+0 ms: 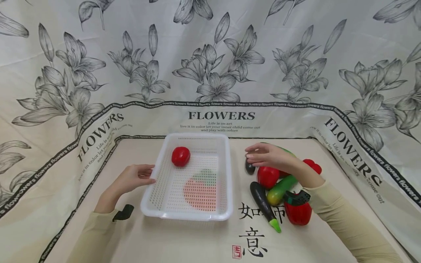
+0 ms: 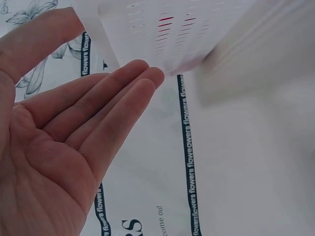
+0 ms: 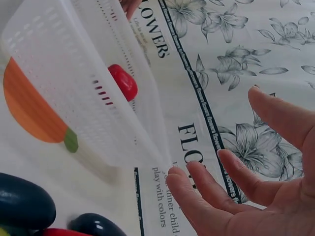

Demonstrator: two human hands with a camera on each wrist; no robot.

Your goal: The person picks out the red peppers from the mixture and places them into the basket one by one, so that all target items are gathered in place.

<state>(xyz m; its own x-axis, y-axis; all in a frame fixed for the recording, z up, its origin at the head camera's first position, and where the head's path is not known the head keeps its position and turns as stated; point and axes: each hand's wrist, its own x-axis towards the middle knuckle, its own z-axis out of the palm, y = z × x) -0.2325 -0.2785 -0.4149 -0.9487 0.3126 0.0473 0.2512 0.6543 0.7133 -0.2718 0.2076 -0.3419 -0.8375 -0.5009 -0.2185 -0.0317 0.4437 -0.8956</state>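
Note:
A white perforated plastic basket (image 1: 187,215) stands on the table, with one red bell pepper (image 1: 180,157) at its far left inside. My left hand (image 1: 131,179) is at the basket's left rim, fingers extended and thumb near the edge; the left wrist view shows its fingertips by the basket wall (image 2: 167,39). Over the vegetables on the right hovers my right hand (image 1: 271,156), its fingers loosely spread and holding nothing in the right wrist view. Below it lie a partly hidden dark vegetable (image 1: 250,167) and a red bell pepper (image 1: 267,177).
A dark eggplant (image 1: 261,199) with a green stem lies nearer the front, beside a long green vegetable (image 1: 279,191) with a yellowish end. Another red pepper (image 1: 298,215) sits partly behind my right wrist strap. Flower-printed cloth (image 1: 217,73) rises behind the table.

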